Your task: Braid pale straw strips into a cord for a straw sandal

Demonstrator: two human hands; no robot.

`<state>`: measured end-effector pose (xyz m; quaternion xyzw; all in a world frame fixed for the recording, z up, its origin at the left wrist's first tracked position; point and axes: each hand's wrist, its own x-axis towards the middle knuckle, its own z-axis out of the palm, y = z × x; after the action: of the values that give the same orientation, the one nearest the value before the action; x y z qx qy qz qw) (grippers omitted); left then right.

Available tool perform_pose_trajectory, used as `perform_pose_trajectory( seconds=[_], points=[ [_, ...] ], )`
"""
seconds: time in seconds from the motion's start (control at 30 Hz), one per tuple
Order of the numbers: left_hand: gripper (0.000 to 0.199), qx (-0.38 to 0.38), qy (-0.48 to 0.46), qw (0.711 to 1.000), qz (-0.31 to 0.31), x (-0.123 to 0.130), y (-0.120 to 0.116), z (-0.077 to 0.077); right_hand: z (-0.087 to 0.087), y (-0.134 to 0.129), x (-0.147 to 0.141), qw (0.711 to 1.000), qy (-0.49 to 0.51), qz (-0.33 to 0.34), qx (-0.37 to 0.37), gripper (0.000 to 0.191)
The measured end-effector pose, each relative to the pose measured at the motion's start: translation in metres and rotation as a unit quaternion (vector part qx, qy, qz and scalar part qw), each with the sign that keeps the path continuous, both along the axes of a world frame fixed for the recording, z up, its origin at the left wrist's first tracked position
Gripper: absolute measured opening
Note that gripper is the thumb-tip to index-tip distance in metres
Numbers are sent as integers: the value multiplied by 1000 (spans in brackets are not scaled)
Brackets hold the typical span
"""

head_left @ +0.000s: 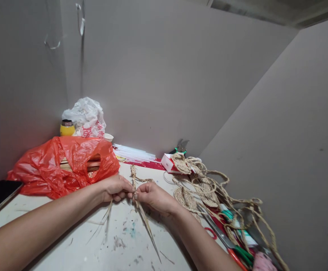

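Observation:
A narrow braid of dry straw (133, 174) runs away from me over the white tabletop, its far end bending off to the right. My left hand (118, 189) pinches the braid's near end from the left, with thin loose strands hanging below it. My right hand (151, 196) pinches the same spot from the right, thumb and finger close to those of the left. From between the two hands, longer flat straw strands (147, 227) point down toward the table's near side. The fingertips partly hide the crossing of the strands.
A red plastic bag (51, 162) with straw inside and a phone (0, 195) lie left. Behind are a yellow jar (67, 128), a white bag (89, 113) and white sticks (134, 153). Coiled braided rope (206, 186), a small box (168, 163) and scissors (218, 230) lie right.

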<state>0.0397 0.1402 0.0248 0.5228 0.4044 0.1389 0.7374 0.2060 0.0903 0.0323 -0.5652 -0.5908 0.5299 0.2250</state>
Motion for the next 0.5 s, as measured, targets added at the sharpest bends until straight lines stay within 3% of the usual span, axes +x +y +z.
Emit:
perform_pose_trajectory(
  seconds=[0.27, 0.5],
  points=[
    [18, -8, -7, 998, 54, 3, -7, -3, -4, 1, 0, 998, -26, 44, 38, 46],
    [17, -19, -19, 995, 92, -1, -12, -5, 3, 2, 11, 988, -98, 83, 89, 23]
  ],
)
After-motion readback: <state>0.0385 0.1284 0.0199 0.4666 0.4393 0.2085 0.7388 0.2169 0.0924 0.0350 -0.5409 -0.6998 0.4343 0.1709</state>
